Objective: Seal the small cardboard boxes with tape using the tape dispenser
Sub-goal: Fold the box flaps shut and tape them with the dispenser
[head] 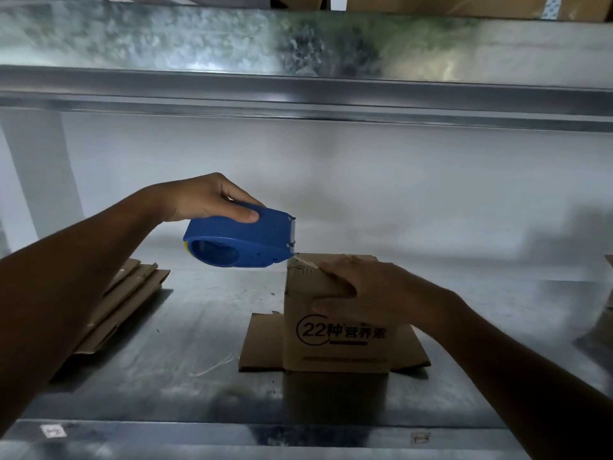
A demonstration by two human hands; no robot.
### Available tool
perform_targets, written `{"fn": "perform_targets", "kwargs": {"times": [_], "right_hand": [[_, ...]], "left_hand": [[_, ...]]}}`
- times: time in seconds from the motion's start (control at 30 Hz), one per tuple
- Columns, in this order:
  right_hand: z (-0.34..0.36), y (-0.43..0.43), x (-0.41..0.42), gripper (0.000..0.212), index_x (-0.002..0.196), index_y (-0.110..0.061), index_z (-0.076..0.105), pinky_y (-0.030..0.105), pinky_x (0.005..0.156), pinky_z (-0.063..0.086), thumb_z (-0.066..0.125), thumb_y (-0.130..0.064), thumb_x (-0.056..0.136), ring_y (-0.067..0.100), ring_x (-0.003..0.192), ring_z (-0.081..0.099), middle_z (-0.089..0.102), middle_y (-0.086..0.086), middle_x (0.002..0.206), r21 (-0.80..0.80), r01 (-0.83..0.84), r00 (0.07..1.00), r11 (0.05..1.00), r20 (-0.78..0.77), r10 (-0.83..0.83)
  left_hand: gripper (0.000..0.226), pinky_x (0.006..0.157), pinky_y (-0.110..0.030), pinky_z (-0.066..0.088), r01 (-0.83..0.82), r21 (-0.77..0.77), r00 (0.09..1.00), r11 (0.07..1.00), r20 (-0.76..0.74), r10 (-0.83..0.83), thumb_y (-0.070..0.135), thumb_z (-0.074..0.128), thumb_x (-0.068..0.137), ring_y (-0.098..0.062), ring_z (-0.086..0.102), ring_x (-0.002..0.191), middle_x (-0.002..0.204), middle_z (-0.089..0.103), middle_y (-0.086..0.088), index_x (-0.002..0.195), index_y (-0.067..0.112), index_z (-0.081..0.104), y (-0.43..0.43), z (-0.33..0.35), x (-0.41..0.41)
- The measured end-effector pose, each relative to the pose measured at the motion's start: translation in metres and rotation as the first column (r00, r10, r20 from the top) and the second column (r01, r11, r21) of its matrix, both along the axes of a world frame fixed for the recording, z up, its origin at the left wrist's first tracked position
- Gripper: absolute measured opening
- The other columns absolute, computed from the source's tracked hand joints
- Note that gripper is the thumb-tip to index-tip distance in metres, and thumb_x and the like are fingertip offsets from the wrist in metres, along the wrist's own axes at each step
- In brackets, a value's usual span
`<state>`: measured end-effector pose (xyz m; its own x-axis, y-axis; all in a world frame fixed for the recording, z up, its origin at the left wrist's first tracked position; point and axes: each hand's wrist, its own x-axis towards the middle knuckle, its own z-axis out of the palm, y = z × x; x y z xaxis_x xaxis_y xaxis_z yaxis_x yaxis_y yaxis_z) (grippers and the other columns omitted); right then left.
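Left hand [205, 199]: grips tape dispenser [242, 242]
Right hand [374, 290]: holds box [335, 336] top
Progress: 1 box mid-taping — tape uncut

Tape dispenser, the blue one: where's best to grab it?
Grab the tape dispenser by its rounded top, from above, as the left hand does, thumb on the near side. The toothed blade sits at the front end, by the box; keep fingers behind it.
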<state>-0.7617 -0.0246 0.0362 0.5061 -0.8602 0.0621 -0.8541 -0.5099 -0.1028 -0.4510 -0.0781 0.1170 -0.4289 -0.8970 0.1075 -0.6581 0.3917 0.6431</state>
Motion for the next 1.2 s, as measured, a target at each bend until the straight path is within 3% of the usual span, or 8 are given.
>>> {"fn": "perform_targets", "kwargs": {"times": [0.17, 0.27, 0.33, 0.43, 0.6, 0.83, 1.03, 1.2], "right_hand": [[-0.021, -0.02, 0.028, 0.056, 0.127, -0.038, 0.048, 0.01, 0.076, 0.034, 0.047, -0.078, 0.088, 0.015, 0.105, 0.06, 0.052, -0.015, 0.101, -0.187, 0.077, 0.997, 0.979, -0.011, -0.081], [-0.034, -0.024, 0.035, 0.095, 0.15, -0.039, 0.021, 0.044, 0.102, 0.042, 0.031, -0.096, 0.075, 0.036, 0.13, 0.047, 0.048, 0.012, 0.137, -0.2, 0.126, 0.984, 0.972, -0.097, -0.147], [-0.028, -0.014, 0.035, 0.107, 0.156, -0.041, -0.002, 0.063, 0.116, 0.022, 0.013, -0.098, 0.067, 0.039, 0.151, 0.018, 0.017, 0.017, 0.164, -0.151, 0.116, 0.987, 0.982, -0.09, -0.131], [-0.026, -0.006, 0.032, 0.1, 0.161, -0.032, -0.002, 0.056, 0.124, 0.0, 0.015, -0.09, 0.08, 0.019, 0.156, -0.006, -0.005, 0.0, 0.17, -0.187, 0.012, 0.993, 0.982, -0.113, -0.034], [-0.032, -0.027, 0.029, 0.087, 0.161, -0.035, 0.003, 0.041, 0.122, 0.014, 0.039, -0.077, 0.093, 0.014, 0.154, 0.013, 0.008, -0.009, 0.169, -0.192, -0.025, 0.99, 0.981, -0.142, -0.002], [-0.035, -0.034, 0.025, 0.081, 0.159, -0.043, 0.008, 0.019, 0.113, 0.01, 0.042, -0.076, 0.093, 0.007, 0.15, 0.021, 0.017, -0.014, 0.167, -0.214, -0.023, 0.997, 0.976, -0.078, 0.006], [-0.025, -0.017, 0.036, 0.09, 0.16, -0.038, 0.005, 0.037, 0.122, 0.015, 0.038, -0.082, 0.088, 0.012, 0.153, 0.014, 0.006, -0.009, 0.169, -0.118, 0.044, 0.992, 0.992, -0.115, -0.057], [-0.02, -0.006, 0.047, 0.101, 0.15, -0.038, 0.032, 0.038, 0.111, 0.037, 0.031, -0.096, 0.067, 0.016, 0.135, 0.046, 0.044, -0.009, 0.152, -0.177, 0.058, 0.996, 0.983, -0.059, -0.07]], "left_hand": [[0.033, 0.081, -0.022, 0.055, -0.005, 0.027, 1.0, 1.0, -0.025, 0.005, 0.033, 0.071, 0.088, -0.016, 0.074, 0.1, 0.113, 0.077, 0.006, 0.12, 0.028, 0.075, 0.002, -0.004, 0.005], [0.034, 0.077, -0.02, 0.056, -0.015, 0.025, 0.999, 1.0, -0.045, 0.016, 0.034, 0.071, 0.086, -0.016, 0.075, 0.099, 0.112, 0.077, 0.005, 0.119, 0.028, 0.076, 0.002, -0.007, 0.007], [0.03, 0.074, -0.019, 0.056, -0.028, 0.014, 0.997, 1.0, -0.067, 0.029, 0.03, 0.07, 0.09, -0.016, 0.075, 0.096, 0.111, 0.077, 0.004, 0.12, 0.028, 0.075, 0.0, -0.01, 0.01], [0.027, 0.07, -0.018, 0.056, -0.036, 0.011, 0.995, 0.999, -0.097, 0.037, 0.024, 0.068, 0.094, -0.015, 0.076, 0.092, 0.109, 0.078, 0.003, 0.12, 0.026, 0.075, -0.003, -0.015, 0.012], [0.032, 0.092, -0.034, 0.056, -0.012, 0.027, 0.995, 1.0, -0.101, 0.015, 0.028, 0.07, 0.091, -0.021, 0.074, 0.103, 0.113, 0.077, 0.002, 0.122, 0.025, 0.074, -0.011, -0.027, 0.018], [0.046, 0.084, -0.027, 0.059, -0.017, 0.026, 0.992, 1.0, -0.128, 0.02, 0.041, 0.075, 0.082, -0.024, 0.074, 0.103, 0.115, 0.077, 0.0, 0.124, 0.023, 0.074, -0.014, -0.036, 0.026], [0.035, 0.095, -0.039, 0.054, -0.002, 0.083, 0.995, 0.997, -0.098, 0.01, 0.036, 0.076, 0.085, -0.026, 0.074, 0.103, 0.113, 0.077, -0.001, 0.118, 0.026, 0.077, -0.014, -0.043, 0.047], [0.025, 0.094, -0.036, 0.055, -0.015, 0.086, 1.0, 0.996, 0.023, 0.013, 0.031, 0.071, 0.092, -0.017, 0.074, 0.101, 0.11, 0.078, 0.005, 0.116, 0.029, 0.077, -0.007, -0.046, 0.031]]}}
